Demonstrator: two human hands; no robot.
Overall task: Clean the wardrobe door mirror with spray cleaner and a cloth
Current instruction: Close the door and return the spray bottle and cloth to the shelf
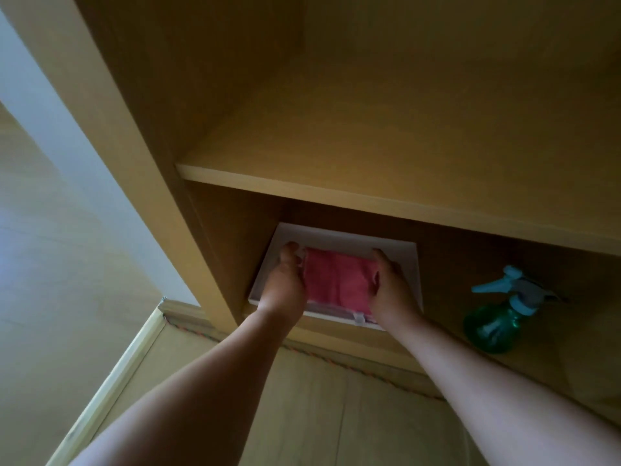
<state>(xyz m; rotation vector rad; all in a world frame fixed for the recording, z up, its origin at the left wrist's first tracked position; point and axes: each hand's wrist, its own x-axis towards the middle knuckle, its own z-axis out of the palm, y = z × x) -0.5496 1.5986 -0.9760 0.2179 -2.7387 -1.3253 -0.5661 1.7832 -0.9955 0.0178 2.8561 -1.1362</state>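
A folded pink cloth lies in a shallow white tray on the bottom shelf of a wooden wardrobe. My left hand grips the cloth's left edge and my right hand grips its right edge, fingers curled over the fabric. A green spray bottle with a light blue trigger head stands on the same shelf, to the right of the tray and apart from both hands. No mirror shows in this view.
A wooden shelf board runs just above the tray, leaving a low gap. The wardrobe's left side panel stands close to the tray. A pale wall and a light wood floor lie to the left and below.
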